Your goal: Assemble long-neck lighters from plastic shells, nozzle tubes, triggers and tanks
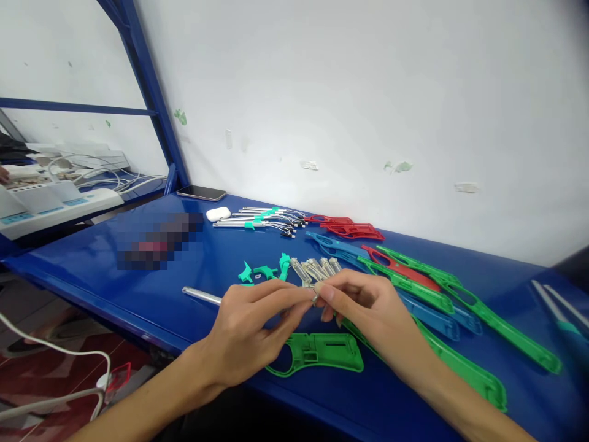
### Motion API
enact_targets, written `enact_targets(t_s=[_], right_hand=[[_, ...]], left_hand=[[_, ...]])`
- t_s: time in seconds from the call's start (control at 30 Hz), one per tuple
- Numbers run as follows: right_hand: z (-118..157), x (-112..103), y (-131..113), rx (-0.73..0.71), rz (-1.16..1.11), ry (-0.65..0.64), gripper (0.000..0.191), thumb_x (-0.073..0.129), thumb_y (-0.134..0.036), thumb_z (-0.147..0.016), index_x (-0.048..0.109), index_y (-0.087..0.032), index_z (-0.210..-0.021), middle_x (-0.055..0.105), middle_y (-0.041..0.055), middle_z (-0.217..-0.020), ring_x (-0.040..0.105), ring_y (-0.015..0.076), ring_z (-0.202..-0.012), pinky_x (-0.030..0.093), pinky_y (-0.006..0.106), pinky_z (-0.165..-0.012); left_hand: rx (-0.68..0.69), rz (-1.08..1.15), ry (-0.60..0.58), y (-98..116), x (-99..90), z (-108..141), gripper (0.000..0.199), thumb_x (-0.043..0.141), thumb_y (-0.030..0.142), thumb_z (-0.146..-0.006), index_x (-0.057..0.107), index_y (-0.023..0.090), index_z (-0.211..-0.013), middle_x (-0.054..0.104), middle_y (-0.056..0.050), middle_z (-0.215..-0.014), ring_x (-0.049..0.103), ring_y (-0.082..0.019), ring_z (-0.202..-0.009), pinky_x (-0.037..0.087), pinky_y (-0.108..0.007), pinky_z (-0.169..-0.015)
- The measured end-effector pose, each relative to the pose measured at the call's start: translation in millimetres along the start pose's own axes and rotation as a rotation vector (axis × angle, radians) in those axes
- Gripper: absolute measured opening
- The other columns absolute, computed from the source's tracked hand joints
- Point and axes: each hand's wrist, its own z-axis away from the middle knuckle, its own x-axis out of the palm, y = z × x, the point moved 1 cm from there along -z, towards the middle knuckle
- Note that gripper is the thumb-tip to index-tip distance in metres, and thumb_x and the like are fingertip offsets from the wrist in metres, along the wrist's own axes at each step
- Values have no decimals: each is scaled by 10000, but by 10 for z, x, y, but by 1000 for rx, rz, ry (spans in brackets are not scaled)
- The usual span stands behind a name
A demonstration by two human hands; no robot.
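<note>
Above the middle of the table, my left hand [248, 328] and my right hand [375, 310] meet, fingertips pinching one small shiny part [315, 297]. Fingers mostly cover it, so its exact kind is hidden. Beneath them lies a green lighter handle shell [329, 353] with its inner side up. Just beyond the fingertips are several clear, narrow lighter fuel tanks [324, 267]. Teal plastic triggers [264, 272] lie left of these. A silver metal tube [201, 295] sticks out from behind my left hand.
Green, blue and red handle shells [418, 288] spread over the right side of the blue table [221, 252]. Wired metal lighter tubes [257, 219] lie at the back, near a white case [218, 213] and a phone [201, 193]. White wall stands behind; a blue post [156, 98] rises back left.
</note>
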Motion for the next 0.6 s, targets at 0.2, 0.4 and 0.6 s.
enact_targets(t_s=[0.2, 0.4, 0.6], right_hand=[[8, -4, 9, 37, -32, -24, 399, 769, -612, -901, 842, -224, -963, 758, 31, -751, 706, 170, -706, 486, 268, -621], [12, 10, 7, 43, -29, -24, 430, 757, -629, -902, 838, -212, -970, 778, 56, -806, 714, 186, -721, 514, 289, -639], [13, 9, 18, 38, -25, -29, 412, 772, -619, -892, 807, -209, -911, 764, 44, -760, 712, 182, -710, 494, 275, -619]], left_hand=[[30, -6, 22, -12, -13, 5, 164, 742, 57, -931, 778, 161, -1052, 835, -33, -921, 804, -127, -755, 604, -148, -650], [38, -21, 43, 1, -21, -4, 165, 743, 72, -929, 788, 188, -1036, 843, -25, -919, 813, -139, -744, 635, -158, -640], [44, -35, 65, 0, -10, 6, 151, 746, 84, -933, 783, 194, -1030, 845, -22, -908, 813, -145, -719, 644, -171, -615]])
